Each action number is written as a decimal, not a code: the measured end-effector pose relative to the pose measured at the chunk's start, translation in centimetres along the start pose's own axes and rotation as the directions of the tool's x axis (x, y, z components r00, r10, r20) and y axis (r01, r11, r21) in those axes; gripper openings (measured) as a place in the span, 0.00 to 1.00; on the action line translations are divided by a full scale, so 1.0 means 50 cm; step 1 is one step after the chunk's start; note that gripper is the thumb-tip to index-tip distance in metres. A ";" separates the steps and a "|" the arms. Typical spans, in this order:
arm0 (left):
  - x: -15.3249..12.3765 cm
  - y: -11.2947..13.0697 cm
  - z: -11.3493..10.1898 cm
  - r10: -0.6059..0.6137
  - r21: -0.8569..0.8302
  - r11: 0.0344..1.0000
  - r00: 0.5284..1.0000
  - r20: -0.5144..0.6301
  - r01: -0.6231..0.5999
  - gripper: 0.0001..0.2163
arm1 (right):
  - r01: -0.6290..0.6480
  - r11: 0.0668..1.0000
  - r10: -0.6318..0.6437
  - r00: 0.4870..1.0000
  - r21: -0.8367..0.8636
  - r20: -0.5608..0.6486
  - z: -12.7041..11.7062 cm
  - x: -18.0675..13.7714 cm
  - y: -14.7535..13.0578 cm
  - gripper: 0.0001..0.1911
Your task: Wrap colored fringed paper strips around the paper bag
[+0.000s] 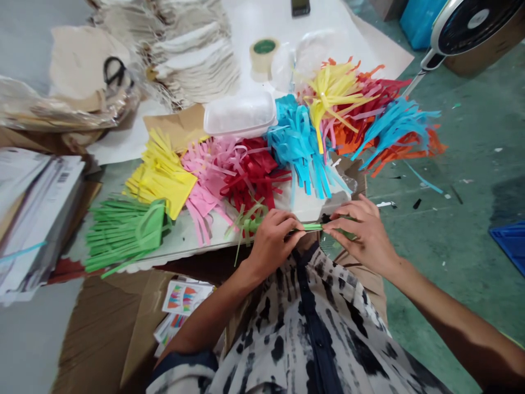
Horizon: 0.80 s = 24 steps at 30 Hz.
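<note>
My left hand (273,238) and my right hand (361,230) both pinch a rolled green paper strip (311,226) stretched between them, just above my lap. Its cut fringe (246,219) fans out to the left of my left hand. In front of my hands lie piles of fringed paper: green (123,232), yellow (159,175), pink (207,175), red (254,175) and blue (301,145). Further right sit finished tassels in yellow (334,93), blue (396,126) and orange (410,148).
A white plastic box (240,114) and a tape roll (263,53) sit behind the piles. Stacked papers (33,219) lie at left, scissors (115,71) at the back left, a fan (471,27) at top right, printed cards (184,298) on cardboard below.
</note>
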<state>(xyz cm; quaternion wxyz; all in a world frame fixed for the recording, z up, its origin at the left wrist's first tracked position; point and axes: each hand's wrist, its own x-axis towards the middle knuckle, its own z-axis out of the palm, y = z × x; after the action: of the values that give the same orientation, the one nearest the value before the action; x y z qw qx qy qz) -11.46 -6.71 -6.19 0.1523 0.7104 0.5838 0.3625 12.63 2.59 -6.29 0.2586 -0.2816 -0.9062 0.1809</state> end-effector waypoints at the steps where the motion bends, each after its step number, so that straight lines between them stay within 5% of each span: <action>1: 0.003 0.001 -0.001 -0.010 0.014 1.000 1.000 0.011 0.010 0.04 | -0.023 1.000 0.023 1.000 0.006 -0.001 0.000 -0.001 -0.001 0.04; 7: 0.011 -0.008 -0.017 -0.058 0.215 0.975 0.998 0.023 0.051 0.05 | -0.117 0.993 0.116 0.993 -0.018 -0.036 0.004 -0.009 -0.008 0.04; 20: 0.029 0.000 -0.027 -0.204 0.256 0.948 0.978 0.035 0.189 0.04 | -0.239 0.947 0.240 0.971 -0.214 -0.021 0.009 0.020 -0.026 0.05; 24: 0.011 -0.004 -0.025 -0.010 0.212 0.977 1.000 0.013 0.007 0.07 | -0.034 0.961 0.024 0.999 -0.274 -0.039 0.024 0.004 -0.054 0.17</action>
<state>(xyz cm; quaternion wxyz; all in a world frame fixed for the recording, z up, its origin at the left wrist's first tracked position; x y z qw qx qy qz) -12.44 -6.40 -5.30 0.0812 0.7225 0.6212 0.2925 10.68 0.41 -5.88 0.2304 -0.3312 -0.9135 0.0522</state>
